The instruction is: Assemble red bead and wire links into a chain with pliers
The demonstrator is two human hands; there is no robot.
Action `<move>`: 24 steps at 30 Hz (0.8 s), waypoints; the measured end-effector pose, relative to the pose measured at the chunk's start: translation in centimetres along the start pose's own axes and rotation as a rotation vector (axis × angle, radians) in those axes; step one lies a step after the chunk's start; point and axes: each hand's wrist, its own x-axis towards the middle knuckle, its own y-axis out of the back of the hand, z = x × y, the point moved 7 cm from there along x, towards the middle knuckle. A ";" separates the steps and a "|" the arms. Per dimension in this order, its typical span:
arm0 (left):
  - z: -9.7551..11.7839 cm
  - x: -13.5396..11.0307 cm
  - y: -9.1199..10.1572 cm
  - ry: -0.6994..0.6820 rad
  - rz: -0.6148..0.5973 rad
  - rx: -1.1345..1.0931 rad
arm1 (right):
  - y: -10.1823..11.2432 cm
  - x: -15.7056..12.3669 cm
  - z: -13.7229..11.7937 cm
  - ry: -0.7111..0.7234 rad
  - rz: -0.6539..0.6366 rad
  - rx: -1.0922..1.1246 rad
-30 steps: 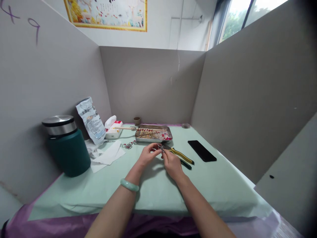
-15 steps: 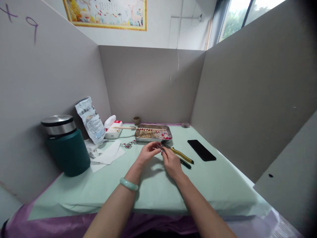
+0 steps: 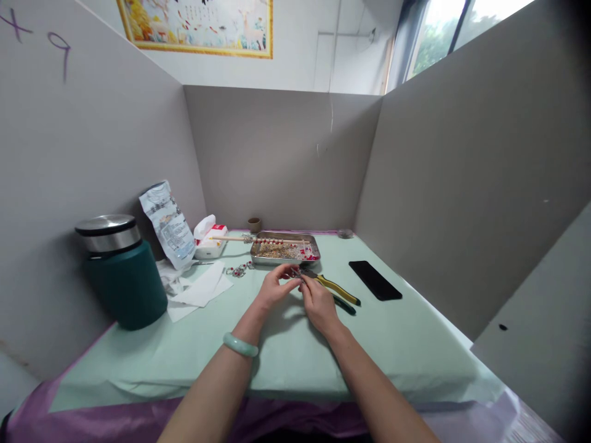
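My left hand (image 3: 274, 287) and my right hand (image 3: 319, 303) meet over the middle of the table, fingertips almost touching. Both are pinched around a small piece of silvery wirework (image 3: 295, 273), too small to make out in detail. A pale green bangle (image 3: 240, 344) circles my left wrist. Just past my right hand lie pliers (image 3: 339, 289) with yellow and dark green handles, their jaws partly behind my fingers. Beyond my hands stands a metal tray (image 3: 285, 264) of gold, clear and red beads (image 3: 281, 250). A thin wooden stick (image 3: 233, 239) strung with small red pieces rests across it.
On the left are a dark green canister (image 3: 127, 283), a foil pouch (image 3: 168, 224), a tissue pack (image 3: 211, 246) and white paper (image 3: 201, 289). A beaded wire bundle (image 3: 239, 269) lies left of the tray. A black phone (image 3: 375, 280) lies right; grey partitions (image 3: 281, 160) surround the table.
My fingers have shifted slightly around the small wire piece. Everything on the table stays where it was, apart from a tiny shift of the view.
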 end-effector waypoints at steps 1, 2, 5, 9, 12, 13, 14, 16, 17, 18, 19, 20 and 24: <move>0.1 0.0 0.0 -0.003 0.002 0.014 | 0.1 0.0 0.0 0.000 0.004 -0.010; 0.1 0.0 0.0 -0.004 0.003 0.023 | 0.1 0.0 -0.1 0.003 0.006 -0.014; 0.1 0.0 0.0 -0.004 -0.002 0.026 | 0.0 -0.1 -0.1 0.014 0.008 -0.008; 0.0 0.0 -0.1 -0.011 -0.005 0.019 | -0.3 -0.1 0.1 0.002 -0.010 -0.022; 0.2 0.0 0.0 -0.032 0.028 0.041 | -0.4 0.0 0.1 -0.009 -0.022 -0.014; 0.3 -0.1 0.0 -0.040 0.045 0.051 | -0.4 0.0 0.0 -0.011 -0.023 -0.002; 0.4 -0.1 0.1 -0.049 0.062 0.058 | -0.3 0.0 -0.1 -0.014 -0.027 0.015; 0.6 -0.1 0.2 -0.061 0.094 0.064 | -0.3 0.1 -0.3 -0.029 -0.051 0.069; 0.5 -0.1 0.3 -0.064 0.106 0.059 | -0.4 0.1 -0.4 -0.043 -0.071 0.101; 0.5 -0.1 0.4 -0.065 0.116 0.050 | -0.4 0.2 -0.4 -0.059 -0.093 0.133; 0.4 -0.1 0.5 -0.065 0.124 0.035 | -0.5 0.2 -0.5 -0.075 -0.112 0.161; 0.3 -0.1 0.6 -0.063 0.131 0.016 | -0.5 0.2 -0.5 -0.086 -0.124 0.183; 0.0 0.1 1.0 -0.048 0.134 -0.089 | -0.3 0.2 -0.6 -0.095 -0.126 0.194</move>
